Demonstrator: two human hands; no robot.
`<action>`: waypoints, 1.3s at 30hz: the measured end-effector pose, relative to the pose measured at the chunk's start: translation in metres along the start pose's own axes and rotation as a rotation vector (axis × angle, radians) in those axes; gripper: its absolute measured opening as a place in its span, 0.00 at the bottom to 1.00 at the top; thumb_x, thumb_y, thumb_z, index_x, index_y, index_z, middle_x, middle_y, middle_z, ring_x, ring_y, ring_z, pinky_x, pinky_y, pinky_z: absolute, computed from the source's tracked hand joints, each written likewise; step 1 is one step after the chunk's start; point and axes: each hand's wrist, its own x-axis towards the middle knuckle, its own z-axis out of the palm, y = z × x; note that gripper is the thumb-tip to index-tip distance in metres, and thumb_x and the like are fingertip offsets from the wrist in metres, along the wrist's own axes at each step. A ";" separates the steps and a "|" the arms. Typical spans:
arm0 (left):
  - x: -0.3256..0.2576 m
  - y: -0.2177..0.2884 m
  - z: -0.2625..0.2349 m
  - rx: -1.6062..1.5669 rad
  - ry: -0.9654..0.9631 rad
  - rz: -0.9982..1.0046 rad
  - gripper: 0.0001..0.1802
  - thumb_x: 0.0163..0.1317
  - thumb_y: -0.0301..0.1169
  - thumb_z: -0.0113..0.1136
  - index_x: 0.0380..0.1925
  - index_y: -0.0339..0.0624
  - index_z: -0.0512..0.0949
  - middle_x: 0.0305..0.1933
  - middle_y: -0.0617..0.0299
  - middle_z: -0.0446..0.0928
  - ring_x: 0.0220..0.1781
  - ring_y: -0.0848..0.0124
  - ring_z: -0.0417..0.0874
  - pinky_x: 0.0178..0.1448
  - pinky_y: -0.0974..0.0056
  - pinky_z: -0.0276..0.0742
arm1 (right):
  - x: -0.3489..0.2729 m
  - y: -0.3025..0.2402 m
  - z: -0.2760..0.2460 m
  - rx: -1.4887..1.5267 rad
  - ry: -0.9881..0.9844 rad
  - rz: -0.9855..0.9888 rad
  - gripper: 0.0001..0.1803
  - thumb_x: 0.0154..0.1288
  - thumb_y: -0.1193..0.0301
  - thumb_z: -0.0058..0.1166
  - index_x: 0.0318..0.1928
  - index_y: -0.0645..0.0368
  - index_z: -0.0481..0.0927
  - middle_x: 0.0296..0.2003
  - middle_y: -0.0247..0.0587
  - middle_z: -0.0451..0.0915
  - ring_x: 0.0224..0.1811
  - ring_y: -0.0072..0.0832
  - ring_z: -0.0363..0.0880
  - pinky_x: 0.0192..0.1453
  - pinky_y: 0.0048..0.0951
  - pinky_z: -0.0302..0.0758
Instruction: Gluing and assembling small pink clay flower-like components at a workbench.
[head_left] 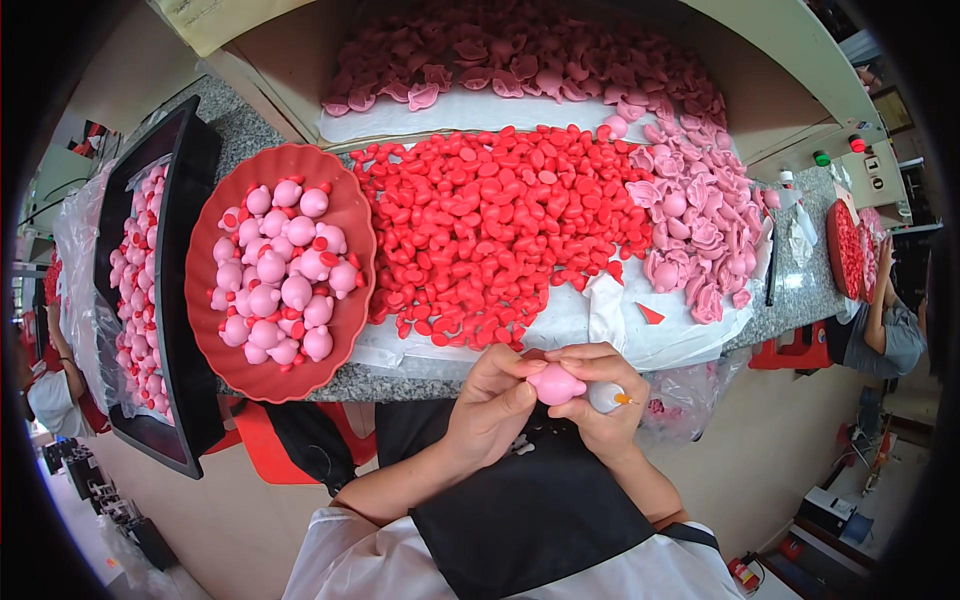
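Just past the table's near edge, my left hand (488, 408) pinches a rounded pink toy part (557, 384) with small pointed bumps. My right hand (606, 428) grips the other side of the same part with thumb and fingertips. A small whitish squeeze bottle (604, 397) with a thin orange tip is tucked in the right hand, its tip pointing right. Something dark red shows between the fingertips, mostly hidden. Beyond the hands spreads a big heap of small glossy red pieces (490, 220). To the left, a scalloped red bowl (215, 350) holds pink parts with red pieces attached.
Hollow pink shells (700, 210) lie right of the red heap, and more shells (520, 75) fill the box-like enclosure behind. A black tray (180, 300) with pink-and-red pieces stands far left. Other people (885, 335) sit at both sides. A red stool (275, 450) is below.
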 end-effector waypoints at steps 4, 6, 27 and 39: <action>-0.001 0.003 0.001 0.016 -0.004 0.034 0.06 0.55 0.23 0.48 0.33 0.43 0.67 0.40 0.63 0.70 0.46 0.73 0.68 0.51 0.67 0.60 | -0.001 0.002 0.003 0.047 0.008 0.011 0.19 0.35 0.80 0.62 0.34 0.64 0.75 0.36 0.48 0.74 0.39 0.32 0.74 0.43 0.26 0.70; -0.002 0.005 0.001 0.013 -0.009 0.036 0.06 0.55 0.23 0.48 0.33 0.42 0.67 0.40 0.63 0.70 0.46 0.73 0.68 0.51 0.67 0.60 | 0.000 0.005 0.006 0.078 0.005 0.009 0.19 0.35 0.80 0.62 0.34 0.64 0.74 0.36 0.48 0.74 0.39 0.32 0.74 0.43 0.26 0.69; 0.010 0.001 0.003 -0.060 0.025 -0.005 0.08 0.55 0.24 0.47 0.35 0.45 0.69 0.43 0.65 0.70 0.49 0.73 0.67 0.55 0.65 0.57 | 0.009 -0.001 -0.002 0.058 0.026 0.083 0.18 0.37 0.81 0.61 0.35 0.64 0.74 0.35 0.47 0.74 0.39 0.30 0.73 0.42 0.25 0.69; 0.012 -0.012 0.027 -0.009 0.090 -0.037 0.09 0.56 0.26 0.46 0.38 0.47 0.70 0.44 0.64 0.69 0.48 0.72 0.67 0.55 0.66 0.58 | 0.007 -0.011 -0.018 0.069 0.086 0.104 0.18 0.36 0.81 0.61 0.34 0.64 0.74 0.34 0.45 0.74 0.37 0.29 0.73 0.42 0.24 0.68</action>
